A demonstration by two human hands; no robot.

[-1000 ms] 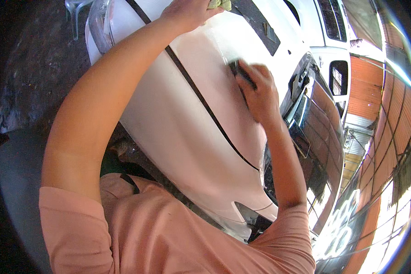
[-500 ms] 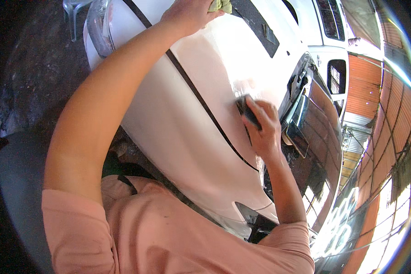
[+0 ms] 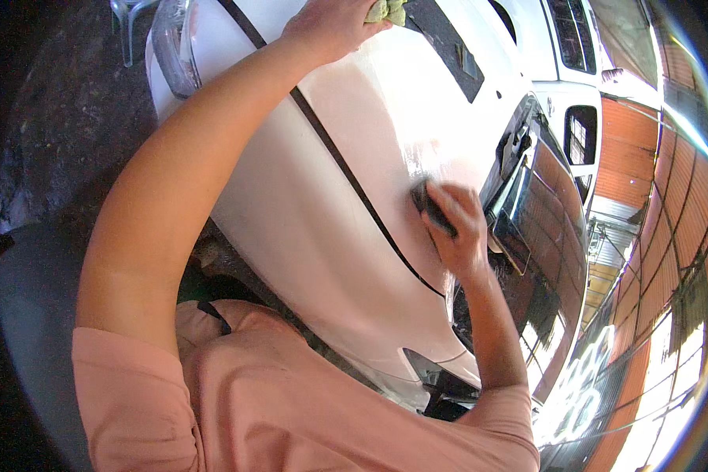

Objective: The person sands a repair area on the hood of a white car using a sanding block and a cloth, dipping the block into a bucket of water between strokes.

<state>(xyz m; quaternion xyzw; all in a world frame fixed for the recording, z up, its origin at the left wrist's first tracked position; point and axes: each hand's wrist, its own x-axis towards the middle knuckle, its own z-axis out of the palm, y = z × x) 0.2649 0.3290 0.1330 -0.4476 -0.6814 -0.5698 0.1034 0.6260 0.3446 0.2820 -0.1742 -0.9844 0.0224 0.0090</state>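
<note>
I see the right hand (image 3: 460,228) gripping a dark block (image 3: 439,214) on the white hood (image 3: 362,98), between two and three o'clock, and the left hand (image 3: 330,31) clutching a yellow-green cloth (image 3: 387,11) at twelve. Streaks (image 3: 426,153) glisten just twelve-ward of the block; I judge the hood partly worked, the remainder unclear.

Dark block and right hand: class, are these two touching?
Touching. The head view shows the right hand gripping the dark block, with no gap between them where they meet.
</note>
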